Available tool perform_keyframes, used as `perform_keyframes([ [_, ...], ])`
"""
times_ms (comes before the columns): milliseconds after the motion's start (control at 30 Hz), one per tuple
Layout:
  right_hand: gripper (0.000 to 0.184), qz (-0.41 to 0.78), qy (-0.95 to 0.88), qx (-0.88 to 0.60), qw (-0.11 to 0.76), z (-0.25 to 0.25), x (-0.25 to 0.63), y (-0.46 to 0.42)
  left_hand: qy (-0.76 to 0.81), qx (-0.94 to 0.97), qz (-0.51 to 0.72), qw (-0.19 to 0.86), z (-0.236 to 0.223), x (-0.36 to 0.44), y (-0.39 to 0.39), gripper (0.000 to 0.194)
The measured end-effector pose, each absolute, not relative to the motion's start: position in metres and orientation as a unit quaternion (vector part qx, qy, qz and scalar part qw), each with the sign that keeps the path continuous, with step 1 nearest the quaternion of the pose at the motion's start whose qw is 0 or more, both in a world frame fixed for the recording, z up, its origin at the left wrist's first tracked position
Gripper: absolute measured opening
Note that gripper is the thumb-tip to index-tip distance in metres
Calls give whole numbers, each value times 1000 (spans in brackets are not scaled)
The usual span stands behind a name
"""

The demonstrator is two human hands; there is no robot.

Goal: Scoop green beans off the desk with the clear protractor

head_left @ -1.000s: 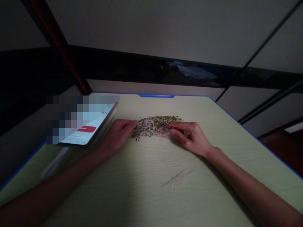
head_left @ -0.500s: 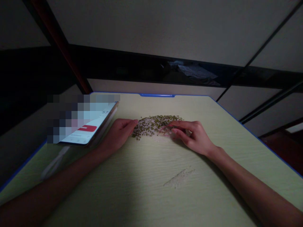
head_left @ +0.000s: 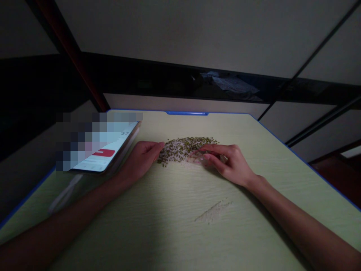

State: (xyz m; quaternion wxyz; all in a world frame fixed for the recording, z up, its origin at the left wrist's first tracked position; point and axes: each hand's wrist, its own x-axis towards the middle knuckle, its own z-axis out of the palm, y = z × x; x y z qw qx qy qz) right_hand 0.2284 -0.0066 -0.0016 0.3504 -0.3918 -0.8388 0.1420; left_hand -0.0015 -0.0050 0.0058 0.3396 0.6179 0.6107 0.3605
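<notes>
Green beans, probably mung beans, and pale grains lie mixed in a loose pile on the pale wood-grain table. At the pile's left edge rests my left hand, thumb and forefinger drawn together; whatever may be between them is hidden. My right hand is on the pile's right side, with thumb and fingers closed around a small clear plastic piece with pinkish marks. Its exact kind is unclear. Part of it is covered by the fingers, and its left end touches the grains.
A phone with a lit screen leans at the left, partly pixelated. Beside my left forearm runs a whitish strap. A thin scatter of pale grains lies nearer me. Blue edging with a raised lip borders the table, before a cabinet.
The clear plastic piece in my right hand has shifted slightly left and tilted against the grains. My left hand holds its place.
</notes>
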Motion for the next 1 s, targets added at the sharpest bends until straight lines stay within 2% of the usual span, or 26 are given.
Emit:
perform_keyframes([
  [333, 26, 135, -824, -436, 336, -3, 229, -4, 619, 613, 355, 339, 10, 0, -7, 37],
  [1000, 26, 138, -834, -414, 337, -3, 229, -5, 610, 619, 358, 342, 8, -1, -5, 37],
])
